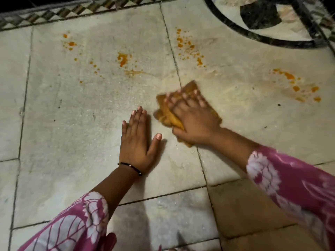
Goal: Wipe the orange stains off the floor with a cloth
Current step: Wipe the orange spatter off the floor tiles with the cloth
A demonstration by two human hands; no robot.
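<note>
Pale stone floor (76, 113) of large square tiles with dark grout lines fills the view I am watching remotely; a chequered border strip (54, 10) runs along the far edge, and a dark curved inlay (253, 36) occupies the far right corner. Orange stains lie in four groups well beyond the hands: scattered drops at far left (69, 43), a larger blot with a smear just below it near the centre (122, 59), a speckled trail just right of a grout line (188, 47), and a row of blots at far right (297, 86). My right hand (192, 120) presses flat on a crumpled orange-brown cloth (190, 93), fingers spread over its top and thumb tucked against its near edge; motion blur softens both hand and cloth, so I cannot tell how firmly the fabric is gripped. Cloth and hand sit astride a grout line, between the central and far-right stain groups and nearer to me than either. My left hand (137, 142) rests palm down on bare tile just beside the cloth, fingers together, thumb splayed, holding nothing; a thin dark bracelet (130, 167) circles its wrist. Pink sleeves (282, 178) with a white floral print cover both forearms.
</note>
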